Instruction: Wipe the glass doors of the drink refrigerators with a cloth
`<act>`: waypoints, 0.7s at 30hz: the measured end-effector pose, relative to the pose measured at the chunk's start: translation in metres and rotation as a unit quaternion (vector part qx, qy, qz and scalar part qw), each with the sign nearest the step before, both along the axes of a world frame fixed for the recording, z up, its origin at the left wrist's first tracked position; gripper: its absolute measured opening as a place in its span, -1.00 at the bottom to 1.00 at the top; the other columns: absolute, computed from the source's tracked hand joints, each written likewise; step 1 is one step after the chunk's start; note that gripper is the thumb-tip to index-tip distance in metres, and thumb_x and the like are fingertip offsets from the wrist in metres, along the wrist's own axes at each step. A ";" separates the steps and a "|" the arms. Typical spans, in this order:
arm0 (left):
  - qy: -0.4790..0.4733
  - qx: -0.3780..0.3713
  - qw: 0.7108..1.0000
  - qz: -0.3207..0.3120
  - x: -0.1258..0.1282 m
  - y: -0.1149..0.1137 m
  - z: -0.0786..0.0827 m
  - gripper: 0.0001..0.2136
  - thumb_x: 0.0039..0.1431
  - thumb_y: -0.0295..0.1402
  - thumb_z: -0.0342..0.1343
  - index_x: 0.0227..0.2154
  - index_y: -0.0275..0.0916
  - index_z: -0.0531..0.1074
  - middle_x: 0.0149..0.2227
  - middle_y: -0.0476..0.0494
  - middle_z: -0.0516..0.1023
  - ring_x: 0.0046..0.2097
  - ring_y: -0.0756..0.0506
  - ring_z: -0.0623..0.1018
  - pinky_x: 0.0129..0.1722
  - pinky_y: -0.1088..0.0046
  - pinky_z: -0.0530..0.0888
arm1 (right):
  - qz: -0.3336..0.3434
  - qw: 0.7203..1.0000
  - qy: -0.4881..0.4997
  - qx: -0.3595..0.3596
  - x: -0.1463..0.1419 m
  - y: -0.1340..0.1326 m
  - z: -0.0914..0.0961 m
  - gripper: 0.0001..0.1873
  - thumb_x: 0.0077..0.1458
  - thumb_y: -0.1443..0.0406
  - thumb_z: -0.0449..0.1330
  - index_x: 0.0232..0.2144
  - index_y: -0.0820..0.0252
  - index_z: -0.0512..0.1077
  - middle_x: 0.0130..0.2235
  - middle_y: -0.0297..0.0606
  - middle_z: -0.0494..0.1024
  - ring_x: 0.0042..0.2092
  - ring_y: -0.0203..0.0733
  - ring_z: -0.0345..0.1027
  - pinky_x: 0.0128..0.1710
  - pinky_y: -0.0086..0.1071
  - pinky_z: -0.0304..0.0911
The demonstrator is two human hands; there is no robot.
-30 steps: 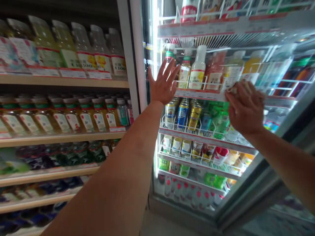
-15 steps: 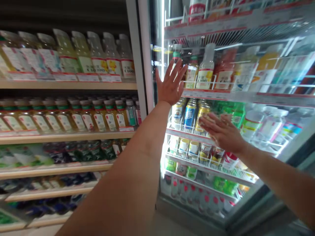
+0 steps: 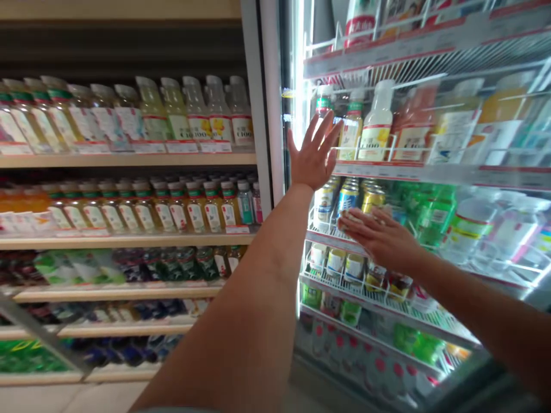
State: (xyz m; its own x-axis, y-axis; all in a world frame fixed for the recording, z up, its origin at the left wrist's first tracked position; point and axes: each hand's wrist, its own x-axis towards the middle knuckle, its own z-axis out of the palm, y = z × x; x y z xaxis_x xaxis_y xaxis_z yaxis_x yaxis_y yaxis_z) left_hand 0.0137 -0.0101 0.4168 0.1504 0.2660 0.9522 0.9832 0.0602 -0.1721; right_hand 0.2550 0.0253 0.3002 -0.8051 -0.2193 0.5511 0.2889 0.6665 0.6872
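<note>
A pale cloth [image 3: 348, 222], held beneath the extended fingers of the right hand [image 3: 383, 238], lies before the drink cans [image 3: 348, 198] in a lit drinks cooler [image 3: 451, 174], lower and farther left than a second ago, apparently covering a different patch of its front. The left hand [image 3: 312, 158] spreads empty fingers near chilled bottles [image 3: 375, 123]; stocked shelves [image 3: 129, 160] stand beyond.

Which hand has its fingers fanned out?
The left hand, higher in view, with visible gaps between its fingers. The right hand keeps its fingers close together over a pale cloth.
</note>
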 end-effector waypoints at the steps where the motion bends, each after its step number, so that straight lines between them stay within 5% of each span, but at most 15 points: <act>1: 0.006 0.007 1.000 0.011 0.000 0.000 0.000 -0.45 0.46 -0.32 -0.25 0.47 -0.01 0.10 0.51 0.07 -0.07 0.53 -0.10 -0.22 0.47 -0.08 -0.41 | -0.009 0.999 0.031 -0.001 0.001 -0.001 0.007 -0.32 0.28 0.42 0.09 0.41 0.07 0.15 0.42 -0.34 0.20 0.44 -0.10 0.06 0.48 -0.05 -0.20; 5: 0.012 0.008 0.999 0.034 0.002 -0.001 -0.001 -0.45 0.46 -0.32 -0.22 0.47 0.00 0.08 0.51 0.05 -0.05 0.53 -0.08 -0.21 0.47 -0.08 -0.40 | -0.040 0.984 0.170 -0.019 0.004 -0.002 0.019 -0.40 0.33 0.38 0.11 0.37 -0.02 0.24 0.43 -0.36 0.18 0.47 0.00 -0.01 0.48 0.00 -0.19; 11: 0.002 0.007 1.000 0.004 0.001 -0.001 0.001 -0.45 0.45 -0.32 -0.24 0.46 -0.01 0.11 0.50 0.07 -0.04 0.53 -0.10 -0.17 0.46 -0.05 -0.45 | 0.010 1.000 -0.027 -0.009 0.003 0.004 -0.009 -0.24 0.26 0.42 0.08 0.45 0.08 0.04 0.44 -0.38 0.15 0.46 -0.15 -0.01 0.48 -0.08 -0.19; 17: 0.000 0.008 1.000 -0.001 0.001 0.000 0.001 -0.44 0.43 -0.33 -0.23 0.45 -0.01 0.13 0.50 0.10 -0.04 0.53 -0.10 -0.16 0.44 0.01 -0.51 | -0.058 0.987 0.151 -0.014 0.000 -0.001 0.006 -0.31 0.33 0.34 0.13 0.44 -0.02 0.10 0.44 -0.41 0.14 0.49 -0.04 -0.07 0.49 -0.01 -0.26; 21: 0.013 0.014 1.000 -0.002 -0.001 0.000 0.000 -0.45 0.45 -0.30 -0.24 0.46 -0.02 0.12 0.50 0.07 -0.05 0.53 -0.12 -0.16 0.44 -0.01 -0.51 | 0.001 1.000 0.017 -0.011 -0.005 -0.003 -0.024 -0.29 0.29 0.41 0.05 0.45 0.12 0.08 0.42 -0.36 0.20 0.44 -0.12 0.04 0.50 -0.09 -0.30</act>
